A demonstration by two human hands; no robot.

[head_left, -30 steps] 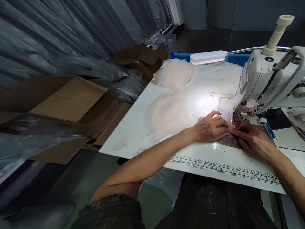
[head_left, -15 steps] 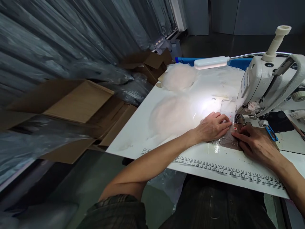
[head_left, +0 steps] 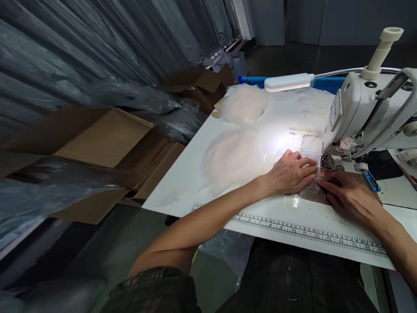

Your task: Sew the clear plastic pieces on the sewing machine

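Observation:
At the white sewing machine (head_left: 365, 108), my left hand (head_left: 293, 171) presses sheer whitish fabric (head_left: 314, 191) down beside the needle, fingers bent and close together, fingertips near the presser foot (head_left: 325, 163). My right hand (head_left: 347, 193) is on the other side, thumb and forefinger closed at the fabric's edge. A small red mark (head_left: 321, 174) shows on the piece between my hands. Brownish material (head_left: 353, 177) lies under and beside my right hand. My fingers partly hide the fabric.
Pale round fabric pieces (head_left: 233, 158) lie left on the white table (head_left: 176, 187). A lamp (head_left: 288, 82) lights them. Blue thread snips (head_left: 371, 180) and a dark flat object (head_left: 382, 164) are right of the needle. A ruler strip (head_left: 304, 232) runs along the front; open cardboard boxes (head_left: 104, 137) stand left.
The view has shifted slightly. My left hand has edged a little toward the needle with the fabric; my right hand stays almost in place.

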